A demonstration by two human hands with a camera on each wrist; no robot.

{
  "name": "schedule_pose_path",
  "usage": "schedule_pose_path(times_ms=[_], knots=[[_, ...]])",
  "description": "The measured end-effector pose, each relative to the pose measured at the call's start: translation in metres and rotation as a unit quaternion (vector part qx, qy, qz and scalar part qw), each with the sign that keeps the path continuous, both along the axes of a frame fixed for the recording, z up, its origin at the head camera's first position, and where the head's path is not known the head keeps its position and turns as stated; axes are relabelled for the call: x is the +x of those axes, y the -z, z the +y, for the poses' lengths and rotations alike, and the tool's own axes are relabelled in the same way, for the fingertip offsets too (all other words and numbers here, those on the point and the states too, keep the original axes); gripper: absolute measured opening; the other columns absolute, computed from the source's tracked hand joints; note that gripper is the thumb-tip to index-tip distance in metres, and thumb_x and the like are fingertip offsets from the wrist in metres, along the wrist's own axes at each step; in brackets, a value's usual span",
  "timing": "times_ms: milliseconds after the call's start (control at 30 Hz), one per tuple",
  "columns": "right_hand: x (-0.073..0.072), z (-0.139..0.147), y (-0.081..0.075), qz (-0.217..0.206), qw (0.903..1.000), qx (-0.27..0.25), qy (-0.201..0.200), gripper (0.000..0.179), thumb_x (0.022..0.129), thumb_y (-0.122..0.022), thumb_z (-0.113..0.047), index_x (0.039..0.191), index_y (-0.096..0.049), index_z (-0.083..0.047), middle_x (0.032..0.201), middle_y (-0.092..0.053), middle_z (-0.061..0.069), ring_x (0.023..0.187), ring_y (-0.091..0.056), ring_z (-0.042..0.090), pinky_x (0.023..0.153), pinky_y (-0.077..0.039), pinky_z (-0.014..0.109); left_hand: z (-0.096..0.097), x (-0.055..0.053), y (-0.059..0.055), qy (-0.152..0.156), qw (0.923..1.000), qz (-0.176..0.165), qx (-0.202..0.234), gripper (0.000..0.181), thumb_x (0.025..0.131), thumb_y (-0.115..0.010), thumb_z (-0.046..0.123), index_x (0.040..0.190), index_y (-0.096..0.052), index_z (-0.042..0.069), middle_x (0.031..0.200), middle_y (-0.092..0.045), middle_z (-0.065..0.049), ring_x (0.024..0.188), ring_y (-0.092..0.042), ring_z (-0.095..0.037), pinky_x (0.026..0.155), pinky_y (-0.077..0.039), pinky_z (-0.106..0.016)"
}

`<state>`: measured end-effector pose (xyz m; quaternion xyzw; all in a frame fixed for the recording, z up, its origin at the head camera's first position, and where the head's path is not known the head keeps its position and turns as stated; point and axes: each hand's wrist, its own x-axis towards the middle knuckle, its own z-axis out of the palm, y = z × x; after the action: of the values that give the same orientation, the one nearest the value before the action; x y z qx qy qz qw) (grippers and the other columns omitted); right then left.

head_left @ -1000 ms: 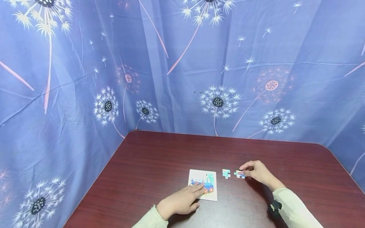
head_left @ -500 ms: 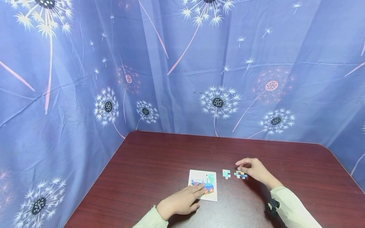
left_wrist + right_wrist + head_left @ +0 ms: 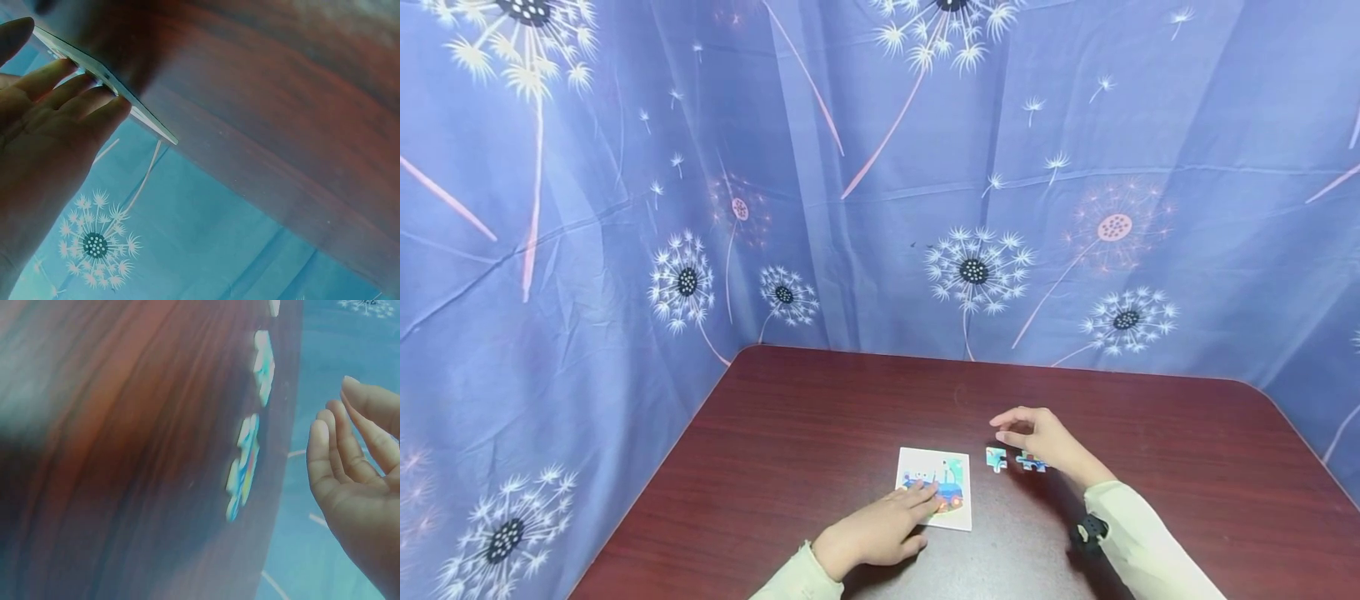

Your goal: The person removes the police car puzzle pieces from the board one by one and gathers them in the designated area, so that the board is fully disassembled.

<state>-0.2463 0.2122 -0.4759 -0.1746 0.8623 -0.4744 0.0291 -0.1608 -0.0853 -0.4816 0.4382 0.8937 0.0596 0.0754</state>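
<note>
My left hand (image 3: 876,527) lies with fairly straight fingers on a square picture puzzle board (image 3: 917,457), which has a white border and a blue vehicle printed on it. In the left wrist view its fingertips press the face of the board (image 3: 156,125). To the right of the board lie two jigsaw pieces: a light teal one (image 3: 995,457) and a blue, red and yellow one (image 3: 1028,461). Above these, my right hand (image 3: 1047,442) hovers with loosely bent fingers and nothing between them. The right wrist view shows this hand (image 3: 356,475) apart from both pieces.
A dark red wooden table (image 3: 820,400) bears everything. Blue dandelion-print curtains (image 3: 880,250) hang behind it and along its left side. A black band (image 3: 1092,530) sits at the right sleeve.
My right hand has let go of the multicoloured jigsaw piece, lifted, and moved left toward the teal piece. The left hand stays on the board.
</note>
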Motion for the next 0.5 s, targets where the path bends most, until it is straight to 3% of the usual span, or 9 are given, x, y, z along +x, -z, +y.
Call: schedule_pose_path(times_ms=[233,500], knots=[[-0.004,-0.018,0.001,0.024,0.9993,0.005,-0.029,0.023,0.089,-0.068,-0.009,0.109,-0.069,0.002,0.090,-0.068,0.006,0.082,-0.064,0.014,0.068,-0.052,0.024,0.000,0.001,-0.002,-0.003,0.9999,-0.013,-0.003,0.055,0.097,-0.056,0.027,0.146,-0.041,0.007,0.151,-0.037,-0.011,0.139,-0.035,-0.025,0.111,-0.032,-0.038],[-0.002,-0.038,0.001,0.021,0.9975,-0.014,-0.066,0.022,0.089,-0.068,-0.010,0.107,-0.069,0.003,0.091,-0.068,0.010,0.079,-0.063,0.015,0.068,-0.051,0.024,0.001,0.002,-0.003,-0.001,1.0000,-0.001,-0.003,0.054,0.097,-0.056,0.027,0.145,-0.042,0.006,0.151,-0.038,-0.011,0.138,-0.037,-0.024,0.110,-0.033,-0.037]])
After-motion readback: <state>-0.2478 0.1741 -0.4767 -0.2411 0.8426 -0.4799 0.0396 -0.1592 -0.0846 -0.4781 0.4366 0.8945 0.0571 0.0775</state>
